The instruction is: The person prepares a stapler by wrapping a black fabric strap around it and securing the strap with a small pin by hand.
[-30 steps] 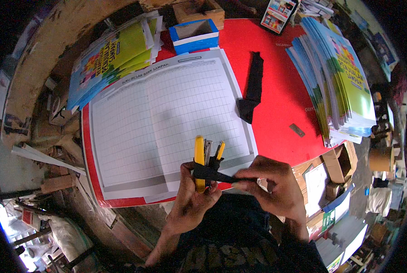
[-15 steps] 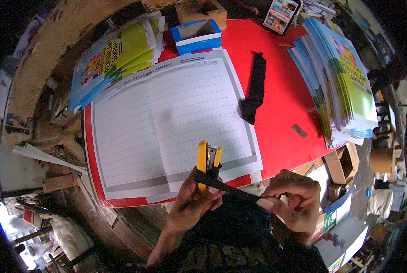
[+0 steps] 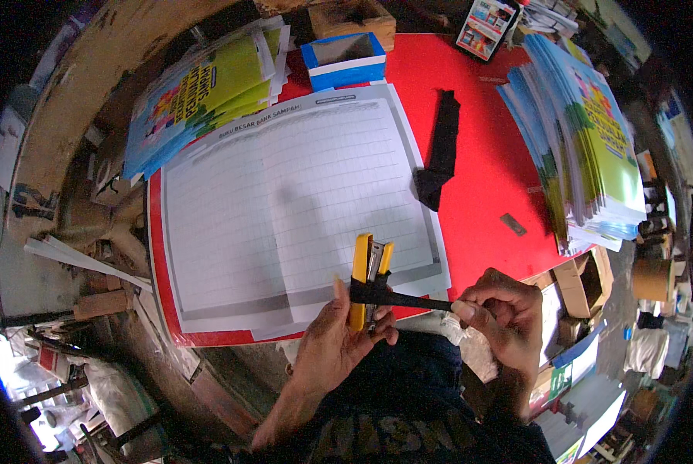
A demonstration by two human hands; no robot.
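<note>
Left hand (image 3: pixel 332 348) grips a yellow stapler (image 3: pixel 366 278) by its lower end, fingers (image 3: pixel 383 334) wrapped shut around the body, stapler upright and hinged open so the channel between its two yellow arms faces up. That hold steadies it and leaves the inside reachable.

Right hand (image 3: pixel 505 317) pinches the end of a thin dark strip (image 3: pixel 404 298), fingers closed on it. The strip runs level from the right hand across to the stapler and meets it about mid-body. Can't tell what the strip is made of or if it's seated in the channel.

Stapler sits just above the near edge of the red counter (image 3: pixel 485 162), over the bottom margin of a big ruled sheet (image 3: pixel 284 201) spread flat there.

Around it:
- black folded piece (image 3: pixel 441 151) lying on the counter right of the sheet
- stack of green and blue booklets (image 3: pixel 586 139) at far right, another stack (image 3: pixel 207 93) at upper left, both well apart from the hands
- blue and white box (image 3: pixel 344 58), open, at the top edge
- small grey bit (image 3: pixel 513 224) on the red surface near the right stack
</note>
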